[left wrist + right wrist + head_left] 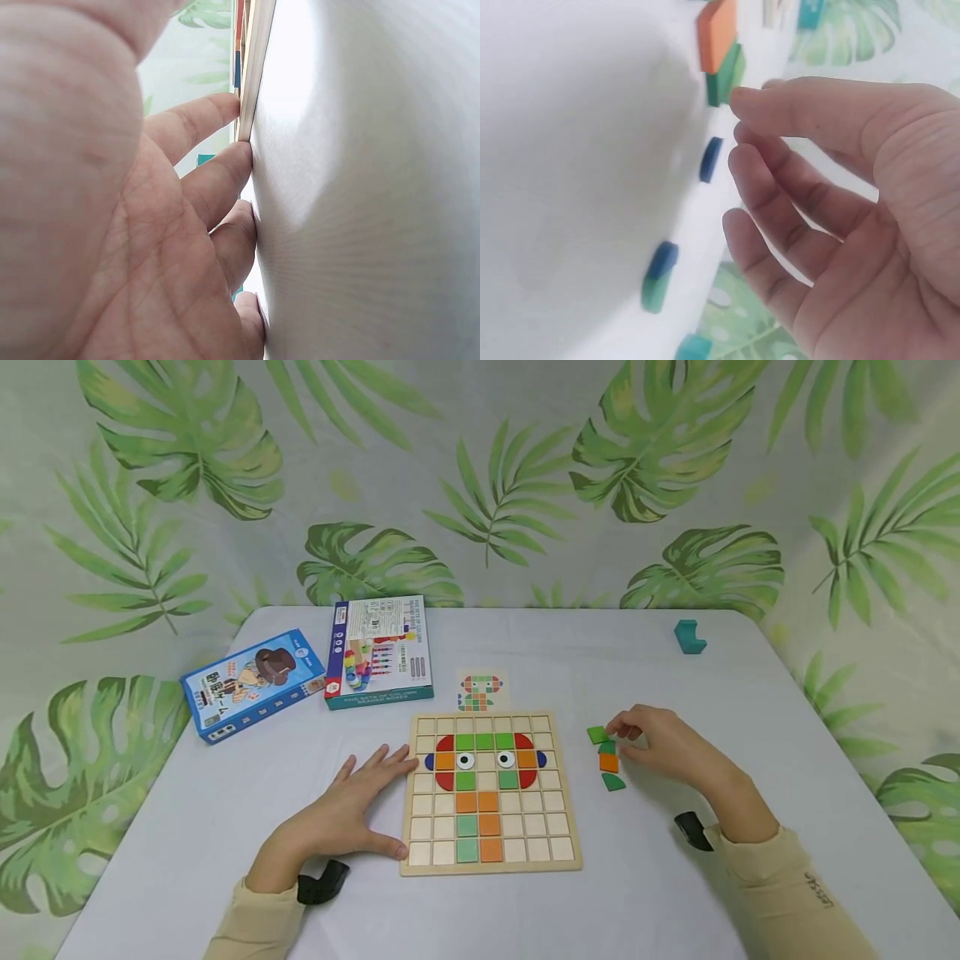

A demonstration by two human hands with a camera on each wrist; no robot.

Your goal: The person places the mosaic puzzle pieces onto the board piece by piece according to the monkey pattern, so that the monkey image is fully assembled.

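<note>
A wooden grid board (566,795) lies in the middle of the table, with coloured tiles forming a face with two eye pieces (466,761) above a column of orange and teal squares (490,825). My left hand (341,814) rests at the board's left edge, fingers spread, fingertips and thumb touching its side. Right of the board, my right hand (667,747) is over loose tiles, thumb and index finger apart beside a green tile (597,735). Near it lie an orange square tile (609,763) and a dark green curved tile (613,782). Nothing shows between its fingers.
A small picture card (483,692) lies behind the board. A blue box (255,685) and a white box (380,652) stand at the back left. At the back right sits a teal block (689,637). Blue pieces (711,159) show beside my right hand in the right wrist view.
</note>
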